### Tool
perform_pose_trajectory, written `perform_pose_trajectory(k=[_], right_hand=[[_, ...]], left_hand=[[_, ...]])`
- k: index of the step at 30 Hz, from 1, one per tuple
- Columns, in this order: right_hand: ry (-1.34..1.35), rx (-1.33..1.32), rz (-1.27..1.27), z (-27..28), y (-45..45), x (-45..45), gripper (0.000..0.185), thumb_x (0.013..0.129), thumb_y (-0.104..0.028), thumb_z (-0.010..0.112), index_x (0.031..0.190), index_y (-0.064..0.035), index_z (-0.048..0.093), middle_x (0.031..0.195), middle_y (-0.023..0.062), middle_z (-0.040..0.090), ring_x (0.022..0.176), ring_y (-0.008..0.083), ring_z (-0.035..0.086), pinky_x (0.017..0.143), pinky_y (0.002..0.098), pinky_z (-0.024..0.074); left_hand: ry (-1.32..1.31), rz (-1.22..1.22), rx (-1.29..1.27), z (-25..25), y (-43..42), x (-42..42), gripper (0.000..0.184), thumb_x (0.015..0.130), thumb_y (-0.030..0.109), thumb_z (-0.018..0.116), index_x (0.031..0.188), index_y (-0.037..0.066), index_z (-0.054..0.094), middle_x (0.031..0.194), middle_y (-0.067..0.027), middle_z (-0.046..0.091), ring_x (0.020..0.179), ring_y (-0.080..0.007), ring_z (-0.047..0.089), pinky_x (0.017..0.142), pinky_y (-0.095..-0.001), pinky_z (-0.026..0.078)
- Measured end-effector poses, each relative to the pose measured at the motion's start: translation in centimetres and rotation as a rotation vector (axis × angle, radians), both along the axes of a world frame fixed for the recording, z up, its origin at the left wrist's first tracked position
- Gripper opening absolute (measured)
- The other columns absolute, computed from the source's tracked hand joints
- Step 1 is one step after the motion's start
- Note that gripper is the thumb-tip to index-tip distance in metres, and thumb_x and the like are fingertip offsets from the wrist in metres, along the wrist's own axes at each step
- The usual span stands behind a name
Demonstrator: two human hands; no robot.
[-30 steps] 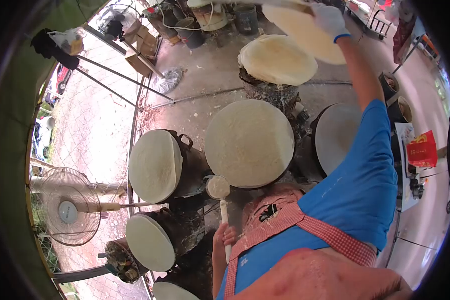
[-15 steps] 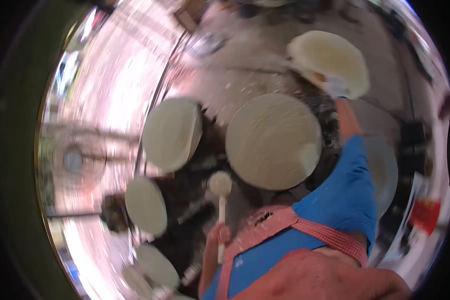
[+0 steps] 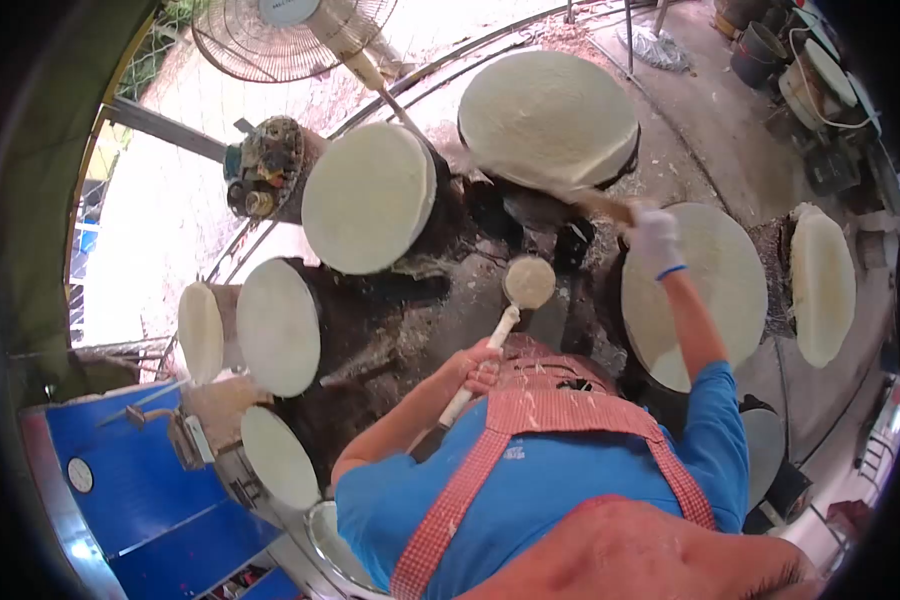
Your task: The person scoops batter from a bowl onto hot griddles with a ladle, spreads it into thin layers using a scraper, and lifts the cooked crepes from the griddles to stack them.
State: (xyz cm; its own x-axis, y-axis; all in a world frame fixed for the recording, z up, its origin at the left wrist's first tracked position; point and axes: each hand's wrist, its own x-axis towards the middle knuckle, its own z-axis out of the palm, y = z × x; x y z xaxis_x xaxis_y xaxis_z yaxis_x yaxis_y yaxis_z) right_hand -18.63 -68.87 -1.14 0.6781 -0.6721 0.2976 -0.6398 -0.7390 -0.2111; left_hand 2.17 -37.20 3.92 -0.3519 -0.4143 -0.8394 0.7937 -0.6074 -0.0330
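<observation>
I have the far pan (image 3: 548, 115), round and pale-topped. Fan (image 3: 295, 32) left of pan. Ladle (image 3: 530, 282) on the pan's near side, left hand (image 3: 478, 367) wrapped round its handle. Scraper (image 3: 608, 206) at pan's near edge, gloved right hand (image 3: 656, 241) closed on it; blade's blurred, so I can't be sure it touches the pan.

Left hand (image 3: 480, 368) bare, fingers curled shut in a grip; left forearm (image 3: 405, 413) runs back and outward from it to a bent elbow (image 3: 348, 462). Right hand (image 3: 656, 238), in a white glove (image 3: 652, 246), reaches farther forward than the left and to its right, also gripping; individual fingers not resolved. Right forearm (image 3: 696, 322) trails behind that hand, angled slightly outward, upper arm (image 3: 718, 410) sleeved in blue.
</observation>
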Motion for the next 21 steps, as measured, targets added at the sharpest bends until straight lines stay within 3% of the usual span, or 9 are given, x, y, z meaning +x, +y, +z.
perform_pose_trajectory(k=[3, 5, 10, 12, 17, 21], right_hand=[[-0.023, -0.005, 0.145, -1.1, 1.4, 10.9, 0.046, 0.062, -0.028, 0.069, 0.1, -0.0085, 0.054, 0.095, 0.0101, 0.056, 0.068, 0.0287, 0.06, 0.059, 0.0384, 0.0488], [-0.044, -0.042, 0.199, -1.5, 0.7, 15.0, 0.041, 0.063, -0.028, 0.068, 0.096, -0.0077, 0.054, 0.093, 0.0112, 0.056, 0.068, 0.0294, 0.06, 0.058, 0.0384, 0.049], [0.264, -0.015, 0.285, -2.4, -3.2, 19.6, 0.024, 0.066, -0.024, 0.06, 0.081, -0.0052, 0.055, 0.085, 0.0153, 0.058, 0.069, 0.0311, 0.06, 0.06, 0.0395, 0.0489], [0.279, 0.004, 0.33, 0.0, -4.8, 19.9, 0.016, 0.066, -0.017, 0.055, 0.075, -0.0041, 0.056, 0.078, 0.0161, 0.059, 0.071, 0.0323, 0.059, 0.064, 0.0383, 0.0484], [0.2, 0.085, 0.16, 8.7, -11.1, 21.7, 0.018, 0.071, -0.021, 0.052, 0.075, -0.0046, 0.059, 0.076, 0.0177, 0.06, 0.076, 0.0328, 0.058, 0.068, 0.0418, 0.0452], [0.162, 0.087, 0.033, 12.2, -15.4, 21.9, 0.023, 0.072, -0.023, 0.052, 0.079, -0.002, 0.058, 0.076, 0.0196, 0.059, 0.076, 0.0342, 0.058, 0.067, 0.0429, 0.0433]], left_hand=[[-0.003, -0.103, -0.077, -2.0, 1.5, 4.4, 0.047, 0.082, 0.01, 0.051, 0.121, 0.029, 0.032, 0.055, 0.0024, 0.031, 0.037, -0.0032, 0.026, 0.027, -0.0154, 0.023], [-0.024, -0.131, -0.064, -1.7, 1.6, 6.1, 0.049, 0.082, 0.011, 0.051, 0.123, 0.028, 0.031, 0.055, 0.0029, 0.031, 0.038, -0.003, 0.026, 0.027, -0.0149, 0.022], [-0.037, -0.179, -0.033, -2.2, 2.3, 10.4, 0.053, 0.082, 0.011, 0.051, 0.126, 0.028, 0.027, 0.055, 0.003, 0.032, 0.038, -0.0027, 0.027, 0.028, -0.015, 0.021], [-0.034, -0.191, -0.043, -2.7, 2.6, 11.4, 0.05, 0.083, 0.011, 0.05, 0.125, 0.027, 0.028, 0.057, 0.003, 0.031, 0.038, -0.0029, 0.026, 0.028, -0.0155, 0.021], [-0.001, -0.186, -0.099, -2.7, 1.5, 12.6, 0.046, 0.084, 0.01, 0.049, 0.122, 0.026, 0.03, 0.059, 0.0027, 0.031, 0.04, -0.0032, 0.027, 0.03, -0.0157, 0.022], [0.026, -0.224, -0.114, -3.2, 0.7, 13.1, 0.043, 0.084, 0.009, 0.049, 0.12, 0.024, 0.03, 0.059, 0.002, 0.032, 0.041, -0.0033, 0.028, 0.03, -0.015, 0.022]])
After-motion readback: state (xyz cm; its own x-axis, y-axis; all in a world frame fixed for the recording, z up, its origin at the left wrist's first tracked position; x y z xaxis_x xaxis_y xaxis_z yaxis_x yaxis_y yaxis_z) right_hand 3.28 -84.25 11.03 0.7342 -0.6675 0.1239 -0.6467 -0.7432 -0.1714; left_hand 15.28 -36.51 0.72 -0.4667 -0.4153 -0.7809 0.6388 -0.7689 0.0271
